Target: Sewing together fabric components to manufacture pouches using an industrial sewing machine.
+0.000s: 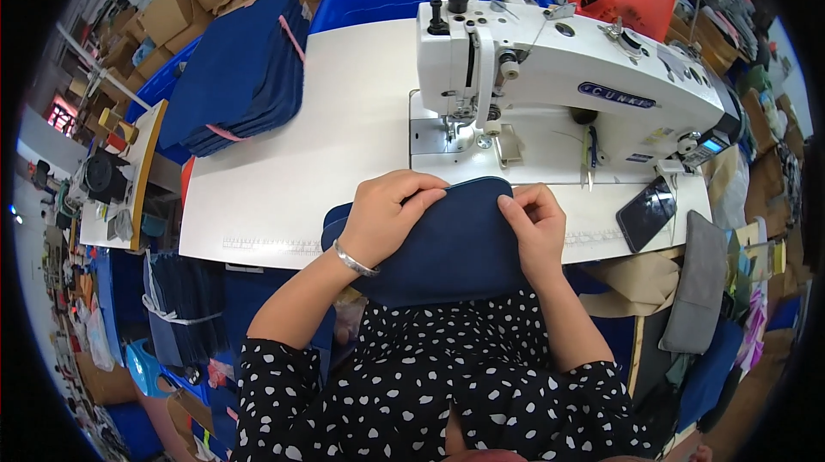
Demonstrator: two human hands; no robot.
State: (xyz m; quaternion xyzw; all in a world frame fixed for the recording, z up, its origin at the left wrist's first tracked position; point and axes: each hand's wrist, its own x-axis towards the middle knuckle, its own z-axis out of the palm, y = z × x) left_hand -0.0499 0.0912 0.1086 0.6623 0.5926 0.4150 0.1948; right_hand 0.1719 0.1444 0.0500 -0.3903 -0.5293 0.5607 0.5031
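Note:
A dark navy fabric panel (455,247) with rounded corners lies over the front edge of the white sewing table and hangs toward my lap. At its upper left edge, my left hand (384,213) pinches the cloth between thumb and fingers. My right hand (534,226) grips the panel's upper right corner, its fingers curled behind the cloth. A thin lighter line runs along the top edge between both hands. Just beyond the panel stands a white sewing machine (533,58), its needle and presser foot (449,128) over a metal plate, with no cloth under them.
A stack of navy panels (236,75) tied with pink strips sits at the back left. Blue crates (357,0) stand behind the table. Small scissors (589,157) lie beneath the machine arm, and a black phone (646,213) rests at the right. Tied dark cloth (182,303) is below left.

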